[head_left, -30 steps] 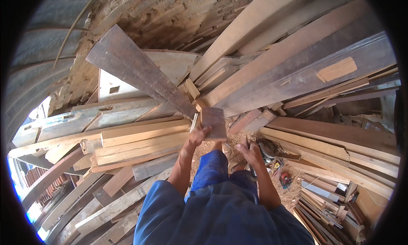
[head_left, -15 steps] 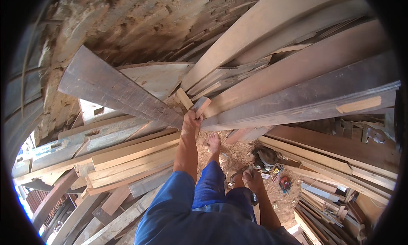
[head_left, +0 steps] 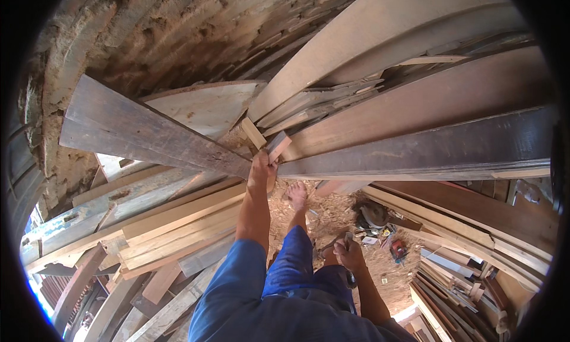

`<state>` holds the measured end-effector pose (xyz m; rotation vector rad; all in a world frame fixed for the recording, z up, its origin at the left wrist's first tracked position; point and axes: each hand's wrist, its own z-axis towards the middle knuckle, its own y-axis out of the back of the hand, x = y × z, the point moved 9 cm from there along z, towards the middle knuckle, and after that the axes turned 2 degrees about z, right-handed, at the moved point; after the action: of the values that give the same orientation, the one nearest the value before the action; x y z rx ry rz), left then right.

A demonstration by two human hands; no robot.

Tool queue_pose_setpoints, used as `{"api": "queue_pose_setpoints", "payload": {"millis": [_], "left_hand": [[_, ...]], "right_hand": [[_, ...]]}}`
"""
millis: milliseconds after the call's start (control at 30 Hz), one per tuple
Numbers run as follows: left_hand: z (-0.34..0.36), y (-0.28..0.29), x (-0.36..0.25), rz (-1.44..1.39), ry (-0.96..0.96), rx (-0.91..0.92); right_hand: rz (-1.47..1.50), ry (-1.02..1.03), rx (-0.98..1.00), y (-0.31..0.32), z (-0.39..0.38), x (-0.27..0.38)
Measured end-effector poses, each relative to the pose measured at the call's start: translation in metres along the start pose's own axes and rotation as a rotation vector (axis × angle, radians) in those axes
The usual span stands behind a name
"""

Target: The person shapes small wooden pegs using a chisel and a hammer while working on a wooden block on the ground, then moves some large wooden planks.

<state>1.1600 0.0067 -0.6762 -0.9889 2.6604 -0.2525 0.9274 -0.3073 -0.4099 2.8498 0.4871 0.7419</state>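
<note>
My left hand (head_left: 260, 164) is closed on a short wooden block (head_left: 278, 146) with a reddish face. The block sits where the near end of a dark plank (head_left: 148, 125) on the left meets the end of a long dark board (head_left: 415, 146) on the right. Beyond it stands a pale wood offcut (head_left: 253, 133). Lower down, beside my leg, my right hand (head_left: 349, 254) makes a fist around something with a small greyish end showing at the top. The rest of what it holds is hidden by the fingers.
Stacked pale planks (head_left: 184, 229) lie to the left, with more long boards (head_left: 439, 220) on the right. A red tool (head_left: 398, 250) and a dark round object (head_left: 373, 214) rest on the shavings-covered floor (head_left: 374, 276). A rough earthen wall (head_left: 160, 39) rises behind.
The view has shifted slightly, so the dark plank and the long board sit differently. My left hand stays on the block; my right hand appears a little farther left, still closed.
</note>
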Motion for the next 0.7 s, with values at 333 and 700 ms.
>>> {"api": "queue_pose_setpoints", "payload": {"millis": [333, 700], "left_hand": [[-0.012, -0.060, -0.017, 0.115, 0.149, -0.197], [-0.075, 0.046, 0.081, 1.578, -0.378, 0.129]], "right_hand": [[0.140, -0.019, -0.051, 0.005, 0.000, -0.004], [-0.002, 0.162, -0.184, 0.010, -0.005, -0.029]]}}
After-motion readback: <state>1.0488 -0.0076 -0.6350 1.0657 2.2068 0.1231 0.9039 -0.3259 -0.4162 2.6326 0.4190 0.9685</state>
